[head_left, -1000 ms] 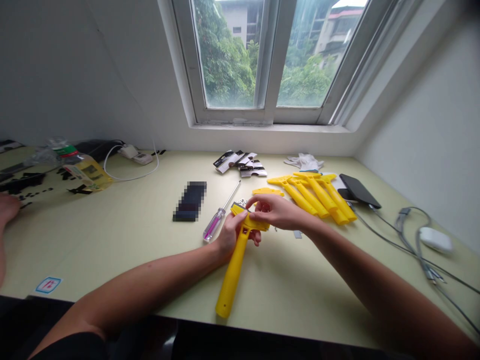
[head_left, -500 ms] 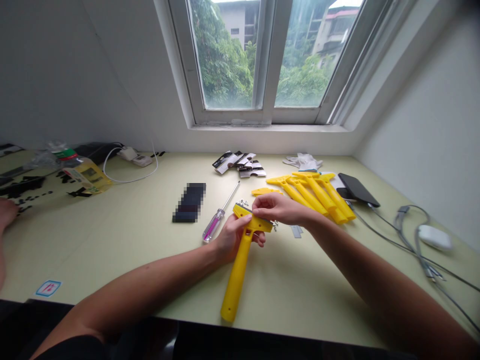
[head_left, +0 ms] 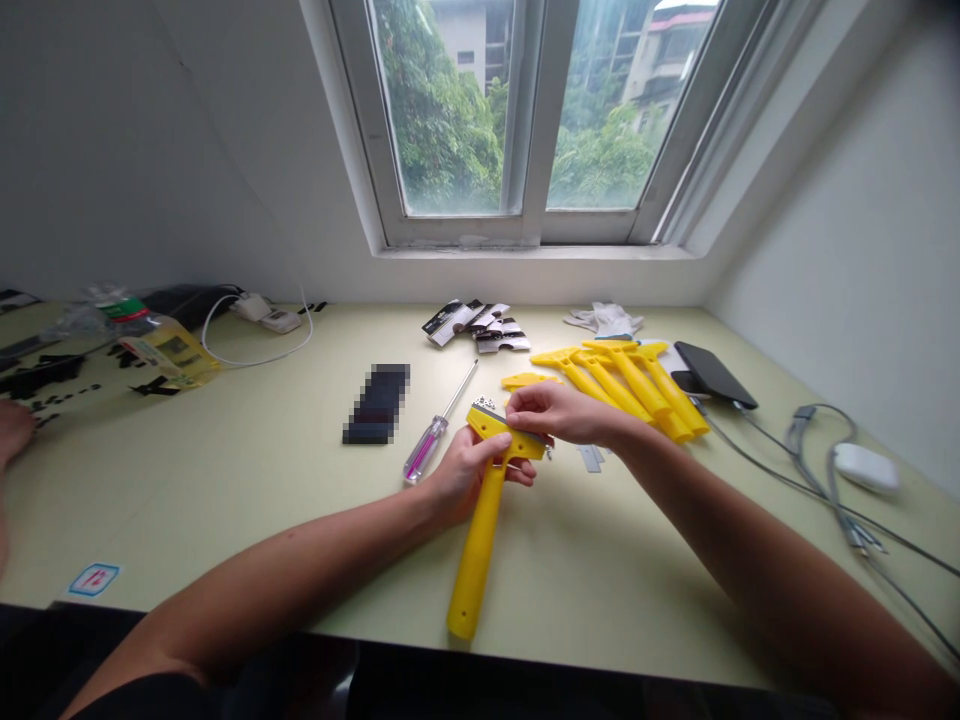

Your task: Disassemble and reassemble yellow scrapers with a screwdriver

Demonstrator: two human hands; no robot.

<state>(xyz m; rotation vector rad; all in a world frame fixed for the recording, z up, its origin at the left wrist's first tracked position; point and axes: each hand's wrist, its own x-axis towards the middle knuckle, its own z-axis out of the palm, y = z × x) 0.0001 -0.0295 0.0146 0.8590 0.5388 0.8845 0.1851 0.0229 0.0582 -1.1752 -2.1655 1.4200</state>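
Note:
My left hand [head_left: 459,474] is wrapped round the neck of a yellow scraper [head_left: 480,550], its thumb lying on the front of the head. The scraper's handle points down toward the table's front edge. Along the top of the head runs a thin grey blade [head_left: 491,413]. The fingers of my right hand [head_left: 541,410] are pinched together on the blade near the right end of the head. Just behind the head lie several small metal nuts or screws [head_left: 484,402], partly covered by it. A screwdriver [head_left: 427,445] with a clear and purple handle rests left of the scraper.
Several yellow scraper handles [head_left: 637,385] lie at the right, with a loose yellow head piece [head_left: 529,380] beside them. Grey blades [head_left: 590,458], a phone [head_left: 716,374], cables [head_left: 806,450], cards [head_left: 480,325], white gloves [head_left: 606,319] and a bottle [head_left: 169,345] are around. Another person's hand [head_left: 15,430] shows far left.
The scraper's handle has swung slightly to the right. My right fingers stay at the blade, and my left hand keeps its hold. The whole view has shifted a little.

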